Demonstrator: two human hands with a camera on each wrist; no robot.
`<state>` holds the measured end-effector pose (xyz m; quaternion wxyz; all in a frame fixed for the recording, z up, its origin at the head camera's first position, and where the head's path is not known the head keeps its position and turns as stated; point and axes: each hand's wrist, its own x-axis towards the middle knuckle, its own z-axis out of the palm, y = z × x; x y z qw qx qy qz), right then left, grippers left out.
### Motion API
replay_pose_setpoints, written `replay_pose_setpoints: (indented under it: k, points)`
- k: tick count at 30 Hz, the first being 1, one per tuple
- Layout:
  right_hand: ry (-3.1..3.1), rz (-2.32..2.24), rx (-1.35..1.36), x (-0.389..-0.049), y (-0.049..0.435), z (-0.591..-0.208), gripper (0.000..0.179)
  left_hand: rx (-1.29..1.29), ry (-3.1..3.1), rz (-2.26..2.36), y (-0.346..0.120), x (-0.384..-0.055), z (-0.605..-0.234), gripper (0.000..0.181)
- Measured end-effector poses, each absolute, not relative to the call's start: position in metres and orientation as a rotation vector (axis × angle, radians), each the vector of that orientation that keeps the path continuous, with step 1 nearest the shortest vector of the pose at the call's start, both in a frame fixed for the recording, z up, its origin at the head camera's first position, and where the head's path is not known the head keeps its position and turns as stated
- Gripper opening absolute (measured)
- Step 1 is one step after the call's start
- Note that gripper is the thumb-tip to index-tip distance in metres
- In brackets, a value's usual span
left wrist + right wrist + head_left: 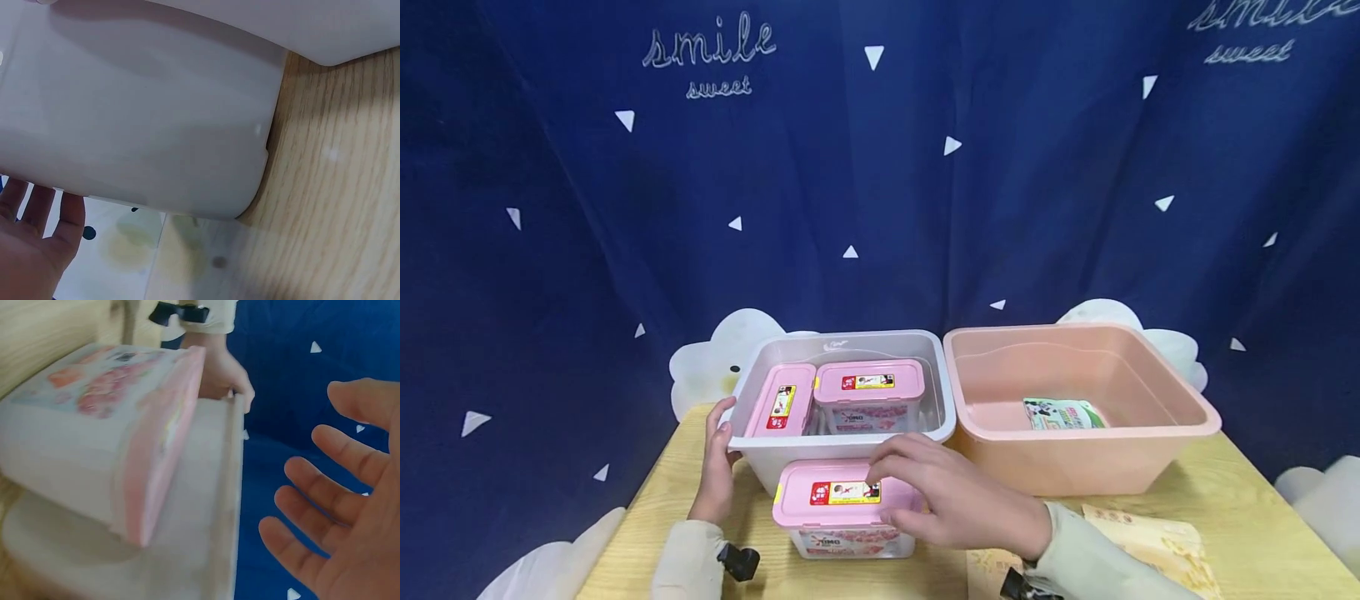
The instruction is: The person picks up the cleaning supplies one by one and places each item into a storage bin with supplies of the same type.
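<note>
A clear plastic laundry-pod box with a pink lid and an OMO label stands on the table before the white basin. Over the right part of its lid hovers my right hand; the right wrist view shows those fingers spread, apart from the box. My left hand holds the basin's rim at the front left corner, its fingers at the rim's outer side. Inside the basin sit two more pink-lidded boxes, one turned lengthwise at left, one crosswise.
To the right stands a pink basin with a green and white pouch inside. A flat beige printed packet lies on the wooden table under my right forearm. A dark blue curtain hangs behind the basins.
</note>
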<state>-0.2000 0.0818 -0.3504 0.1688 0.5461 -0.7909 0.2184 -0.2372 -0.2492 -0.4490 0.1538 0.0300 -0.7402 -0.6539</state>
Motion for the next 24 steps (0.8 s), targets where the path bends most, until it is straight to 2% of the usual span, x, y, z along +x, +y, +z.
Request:
replay_pose_setpoints:
  k: [8,19,24]
  points:
    - [-2.334,0.634,1.47,-0.202,0.092,-0.371,0.028,0.079,-2.112,-1.876,-0.248,-0.239,-0.449,0.046]
    - [-2.258,0.69,1.504,-0.216,0.084,-0.411,0.02,0.109,-2.111,-1.895,-0.249,-0.239,-0.446,0.046]
    - [-2.262,0.654,1.461,-0.218,0.083,-0.42,0.023,0.123,-2.117,-1.897,-0.248,-0.239,-0.446,0.046]
